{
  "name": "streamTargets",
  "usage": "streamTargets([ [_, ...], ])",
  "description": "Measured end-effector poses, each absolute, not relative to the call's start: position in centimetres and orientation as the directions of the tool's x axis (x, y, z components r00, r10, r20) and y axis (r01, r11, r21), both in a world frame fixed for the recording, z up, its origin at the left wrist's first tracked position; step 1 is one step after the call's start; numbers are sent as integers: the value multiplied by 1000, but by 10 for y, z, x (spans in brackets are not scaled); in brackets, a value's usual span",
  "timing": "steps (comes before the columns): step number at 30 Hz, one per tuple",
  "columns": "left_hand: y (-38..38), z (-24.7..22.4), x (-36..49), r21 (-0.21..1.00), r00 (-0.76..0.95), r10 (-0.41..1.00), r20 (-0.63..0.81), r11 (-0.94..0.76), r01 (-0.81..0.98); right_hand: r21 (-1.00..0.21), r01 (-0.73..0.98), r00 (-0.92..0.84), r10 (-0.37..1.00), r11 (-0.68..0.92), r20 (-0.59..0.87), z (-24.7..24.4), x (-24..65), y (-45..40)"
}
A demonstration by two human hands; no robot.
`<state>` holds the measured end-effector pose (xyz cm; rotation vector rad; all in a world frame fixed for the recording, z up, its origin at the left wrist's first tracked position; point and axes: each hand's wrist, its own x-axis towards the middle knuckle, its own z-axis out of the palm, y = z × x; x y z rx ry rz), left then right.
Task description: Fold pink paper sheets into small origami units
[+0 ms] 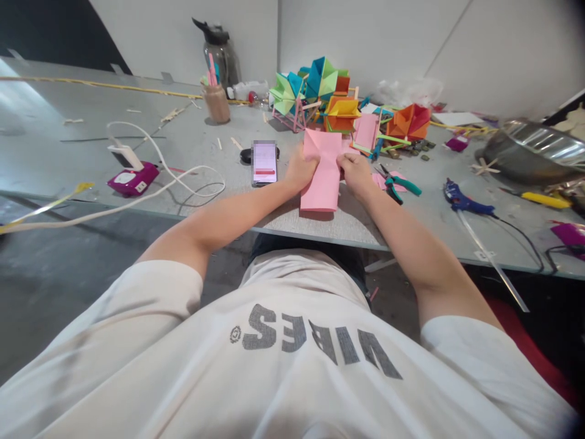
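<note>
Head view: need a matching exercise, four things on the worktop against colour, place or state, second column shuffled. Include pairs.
Things:
1. pink paper
2. glue gun
3. metal bowl
4. phone

Colour, place or state:
A. shiny, near the view's right edge
B. screen lit
C. held by the left hand and right hand
D. mostly blue

Pairs: 1-C, 2-D, 3-A, 4-B

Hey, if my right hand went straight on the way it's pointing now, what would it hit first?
Your right hand would meet the pink paper first, which it holds by the right edge. Past that, perhaps your left hand, though depth is unclear.
</note>
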<state>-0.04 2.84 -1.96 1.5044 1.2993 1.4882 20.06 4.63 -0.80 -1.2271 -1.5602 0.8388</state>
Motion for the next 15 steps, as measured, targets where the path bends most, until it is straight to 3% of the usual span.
streamTargets([
  [4,20,-14,3,947,-117,947,300,-281,153,-852,417,-9,939,316,344,-7,203,45],
  [10,13,-6,0,944,-177,934,311,-283,169,-912,328,-43,969,245,245,-7,200,44],
  [15,12,-8,2,964,-127,958,257,-245,100,-878,385,15,949,286,316,-4,200,42],
])
